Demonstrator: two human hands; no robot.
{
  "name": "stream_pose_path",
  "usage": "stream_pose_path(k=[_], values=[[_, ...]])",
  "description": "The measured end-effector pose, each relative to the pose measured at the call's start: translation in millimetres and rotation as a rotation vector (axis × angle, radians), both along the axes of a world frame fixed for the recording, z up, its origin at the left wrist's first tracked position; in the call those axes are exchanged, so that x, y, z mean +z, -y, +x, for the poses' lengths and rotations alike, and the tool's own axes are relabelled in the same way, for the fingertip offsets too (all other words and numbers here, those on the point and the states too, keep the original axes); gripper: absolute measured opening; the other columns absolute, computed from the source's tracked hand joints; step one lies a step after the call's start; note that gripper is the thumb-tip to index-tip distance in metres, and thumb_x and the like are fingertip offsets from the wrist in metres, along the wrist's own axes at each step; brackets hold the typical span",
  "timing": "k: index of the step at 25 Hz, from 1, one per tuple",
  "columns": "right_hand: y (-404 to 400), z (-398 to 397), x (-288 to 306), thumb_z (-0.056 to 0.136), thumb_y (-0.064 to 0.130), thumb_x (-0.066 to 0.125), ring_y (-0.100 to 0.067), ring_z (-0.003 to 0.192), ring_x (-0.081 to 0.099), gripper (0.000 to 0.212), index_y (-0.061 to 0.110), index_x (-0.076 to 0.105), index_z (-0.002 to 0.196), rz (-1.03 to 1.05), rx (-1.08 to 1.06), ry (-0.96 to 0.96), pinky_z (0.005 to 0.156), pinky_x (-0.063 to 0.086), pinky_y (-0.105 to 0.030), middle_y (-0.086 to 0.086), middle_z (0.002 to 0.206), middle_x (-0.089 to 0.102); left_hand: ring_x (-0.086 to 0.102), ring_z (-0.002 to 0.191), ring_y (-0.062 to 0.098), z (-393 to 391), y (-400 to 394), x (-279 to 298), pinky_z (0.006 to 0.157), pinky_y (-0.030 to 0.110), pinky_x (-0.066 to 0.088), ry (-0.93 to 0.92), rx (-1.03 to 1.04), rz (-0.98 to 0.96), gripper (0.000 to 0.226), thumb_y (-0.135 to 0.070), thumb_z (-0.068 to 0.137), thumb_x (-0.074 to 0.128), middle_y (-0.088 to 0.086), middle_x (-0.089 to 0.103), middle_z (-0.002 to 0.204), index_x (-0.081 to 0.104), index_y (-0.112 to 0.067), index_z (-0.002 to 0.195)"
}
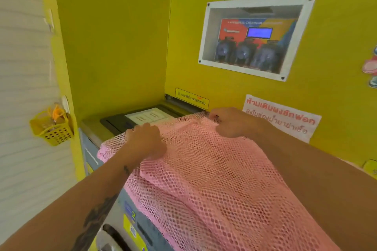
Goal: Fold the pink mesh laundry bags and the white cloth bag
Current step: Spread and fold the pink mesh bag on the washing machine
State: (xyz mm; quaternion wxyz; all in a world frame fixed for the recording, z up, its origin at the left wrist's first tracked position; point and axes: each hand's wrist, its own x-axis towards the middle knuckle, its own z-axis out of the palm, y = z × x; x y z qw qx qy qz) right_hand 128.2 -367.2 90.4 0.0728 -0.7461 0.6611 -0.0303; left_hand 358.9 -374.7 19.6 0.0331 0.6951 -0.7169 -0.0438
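A pink mesh laundry bag (pixel 208 171) lies spread over the top of a washing machine (pixel 114 128) and hangs down over its front. An upper layer of mesh lies doubled over the part below. My left hand (pixel 145 140) grips the left side of that upper layer near its far edge. My right hand (pixel 230 122) pinches the far right corner of the bag close to the yellow wall. The white cloth bag is not in view.
Yellow walls (pixel 114 43) enclose the machine at the back and left. A small yellow basket (pixel 52 127) hangs on the left wall. A white-framed window (pixel 255 36) and a paper notice (pixel 285 116) are on the back wall. The machine's front panel (pixel 132 228) faces me.
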Motion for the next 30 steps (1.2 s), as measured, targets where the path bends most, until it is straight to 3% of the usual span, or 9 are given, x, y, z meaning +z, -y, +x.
stream_pose_path(k=[4,9,12,16,19,22,25,27,30], values=[[67.5,14.8,-31.7,0.091,0.013,0.052,-0.024,0.096,0.064,0.023,0.011,0.069,0.107,-0.042,-0.111,-0.131,0.084,0.057,-0.041,-0.007,0.111,0.068,0.057,0.105,0.023,6.2,24.0,-1.2,0.101,0.048,0.042,-0.133,-0.178,-0.194,0.026,-0.024,0.092,0.052,0.001,0.063,0.115,0.061,-0.024,0.117],[111.9,10.2,-35.4,0.095,0.012,0.047,-0.018,0.079,0.057,0.014,0.004,0.059,0.094,0.026,-0.194,-0.187,0.063,0.050,-0.031,-0.009,0.098,0.059,0.057,0.063,0.020,40.7,39.6,15.2,0.056,0.037,0.047,-0.600,-0.331,-0.170,0.014,-0.027,0.102,0.042,0.005,0.062,0.080,0.050,-0.026,0.114],[129.9,10.8,-18.1,0.087,0.016,0.058,-0.031,0.117,0.056,0.045,0.006,0.054,0.131,-0.176,-0.222,-0.185,0.093,0.053,-0.046,-0.014,0.134,0.053,0.055,0.055,0.017,61.2,43.6,33.9,0.049,0.030,0.043,-0.687,-0.331,-0.283,0.006,-0.027,0.100,0.049,-0.001,0.056,0.070,0.053,-0.027,0.105],[130.0,20.1,-22.7,0.088,0.032,0.057,-0.036,0.126,0.048,0.046,0.012,0.054,0.129,-0.116,-0.209,-0.461,0.103,0.043,-0.050,-0.013,0.137,0.047,0.055,0.071,0.020,83.0,63.8,43.7,0.059,0.034,0.044,-0.209,-0.142,-0.374,0.017,-0.022,0.094,0.052,-0.003,0.055,0.078,0.056,-0.024,0.110],[125.0,26.7,-37.2,0.086,0.033,0.059,-0.032,0.117,0.052,0.039,0.016,0.055,0.121,-0.145,-0.189,-0.338,0.098,0.046,-0.046,-0.009,0.128,0.053,0.056,0.088,0.023,97.0,72.5,27.1,0.067,0.037,0.048,-0.015,-0.033,-0.206,0.028,-0.028,0.089,0.057,0.002,0.058,0.098,0.057,-0.023,0.117],[117.0,27.1,-54.0,0.091,0.030,0.052,-0.030,0.121,0.053,0.046,0.015,0.051,0.135,0.021,-0.203,-0.200,0.098,0.049,-0.040,-0.010,0.136,0.054,0.055,0.109,0.028,102.1,69.4,7.2,0.085,0.043,0.049,0.016,-0.078,-0.084,0.043,-0.045,0.093,0.049,0.006,0.053,0.124,0.048,-0.031,0.133],[107.5,18.8,-63.7,0.090,0.028,0.051,-0.029,0.113,0.056,0.043,0.012,0.053,0.130,0.037,-0.216,-0.248,0.092,0.050,-0.037,-0.011,0.129,0.057,0.030,0.140,0.029,89.4,52.2,-3.5,0.110,0.056,0.028,-0.002,-0.184,-0.120,0.045,-0.047,0.098,0.037,0.004,0.033,0.151,0.038,-0.039,0.143],[106.4,12.3,-66.1,0.085,0.024,0.057,-0.027,0.104,0.060,0.043,0.011,0.056,0.126,0.006,-0.221,-0.212,0.088,0.054,-0.041,-0.010,0.121,0.062,0.025,0.143,0.024,81.5,41.6,-0.2,0.115,0.057,0.019,-0.016,-0.238,-0.226,0.042,-0.033,0.099,0.037,0.000,0.032,0.154,0.042,-0.038,0.141],[106.9,6.5,-60.8,0.083,0.014,0.059,-0.033,0.104,0.063,0.041,0.005,0.062,0.122,-0.071,-0.245,-0.025,0.091,0.055,-0.050,-0.018,0.121,0.065,0.048,0.123,0.017,67.2,39.1,15.5,0.111,0.050,0.030,-0.069,-0.298,-0.392,0.042,-0.020,0.091,0.046,-0.003,0.053,0.134,0.053,-0.031,0.131]])
